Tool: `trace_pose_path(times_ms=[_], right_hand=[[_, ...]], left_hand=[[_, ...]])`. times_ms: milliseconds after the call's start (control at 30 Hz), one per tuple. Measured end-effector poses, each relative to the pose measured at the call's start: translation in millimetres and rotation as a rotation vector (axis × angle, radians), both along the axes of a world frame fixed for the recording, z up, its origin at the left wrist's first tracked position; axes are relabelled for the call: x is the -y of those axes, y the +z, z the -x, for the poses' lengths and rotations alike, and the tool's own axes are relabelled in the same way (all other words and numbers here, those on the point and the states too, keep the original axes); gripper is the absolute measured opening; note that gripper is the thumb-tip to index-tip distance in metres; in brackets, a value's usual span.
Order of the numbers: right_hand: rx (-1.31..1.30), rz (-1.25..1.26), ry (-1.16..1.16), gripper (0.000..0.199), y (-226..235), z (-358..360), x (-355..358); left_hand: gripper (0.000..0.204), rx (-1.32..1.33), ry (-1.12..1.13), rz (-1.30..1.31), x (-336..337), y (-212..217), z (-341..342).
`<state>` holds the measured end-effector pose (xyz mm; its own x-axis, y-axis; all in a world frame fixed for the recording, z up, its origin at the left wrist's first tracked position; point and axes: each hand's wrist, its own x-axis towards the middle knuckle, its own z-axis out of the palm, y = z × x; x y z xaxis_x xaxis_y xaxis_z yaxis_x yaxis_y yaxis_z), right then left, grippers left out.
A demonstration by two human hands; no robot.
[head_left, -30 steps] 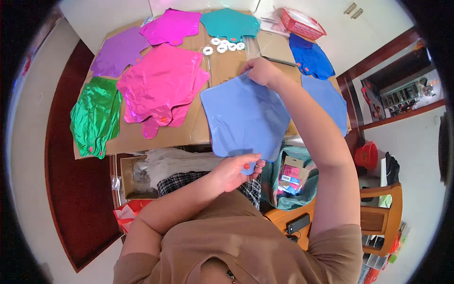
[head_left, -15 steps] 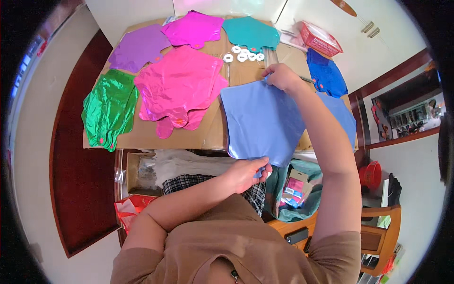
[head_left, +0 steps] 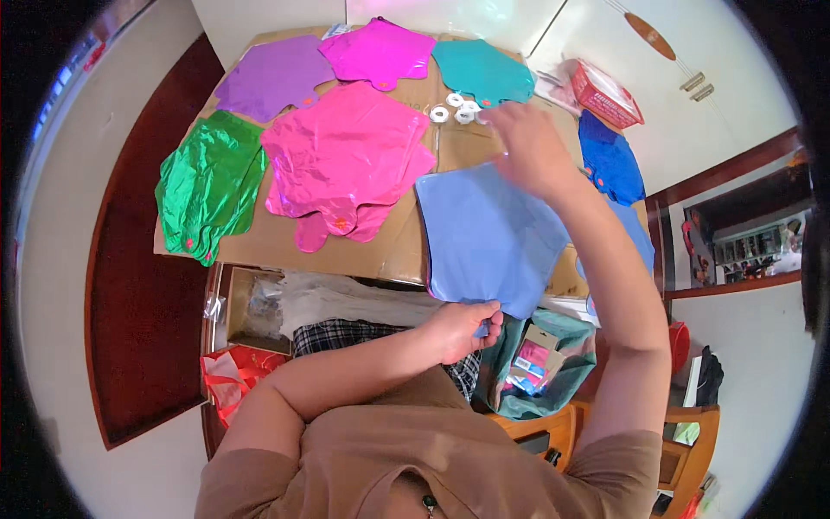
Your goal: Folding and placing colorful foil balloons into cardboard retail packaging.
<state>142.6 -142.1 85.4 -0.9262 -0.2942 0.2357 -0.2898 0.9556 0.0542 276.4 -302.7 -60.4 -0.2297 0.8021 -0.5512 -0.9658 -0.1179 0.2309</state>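
Note:
A flat light-blue foil balloon lies in front of me at the table's front edge. My left hand pinches its lower tail, thumb on top. My right hand is over the balloon's far edge, fingers apart and stretched toward several small white ribbon rolls. The fingertips are close to the rolls; whether they touch one I cannot make out. To the left lie pink foil balloons, stacked flat.
Around the cardboard-covered table lie green, purple, magenta, teal and dark-blue foil balloons. A red-and-white box stands at the far right. Below the edge is a teal fabric bin with packages.
My right hand has let go of the balloon's far edge and moved toward the white rolls. The left hand still pinches the tail. The view has shifted slightly.

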Motion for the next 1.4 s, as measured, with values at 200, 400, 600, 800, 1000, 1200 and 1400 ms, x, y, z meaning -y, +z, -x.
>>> trace_pose_path(times_ms=[200,400,600,800,1000,1200,1400], right_hand=[[0.373,-0.236,0.698,0.036,5,-30,74],[0.54,-0.634,0.665,0.029,-15,-23,93],[0.51,-0.6,0.591,0.018,-24,24,75],[0.392,-0.316,0.724,0.008,-23,35,45],[0.116,-0.198,0.926,0.009,-26,8,9],[-0.061,-0.219,0.97,0.012,-41,-14,-23],[-0.12,-0.264,0.959,0.014,-53,-16,-30]], left_hand=[[0.015,-0.08,-0.009,0.116,-2,10,-3],[0.017,-0.191,-0.041,0.137,-1,12,-4],[0.013,0.012,0.052,-0.012,0,7,2],[0.012,0.19,0.121,-0.151,-3,2,0],[0.01,0.211,0.143,-0.174,-6,-9,-2],[0.005,0.144,0.16,-0.168,-4,0,-2],[0.012,0.039,0.148,-0.145,-4,6,-1]])
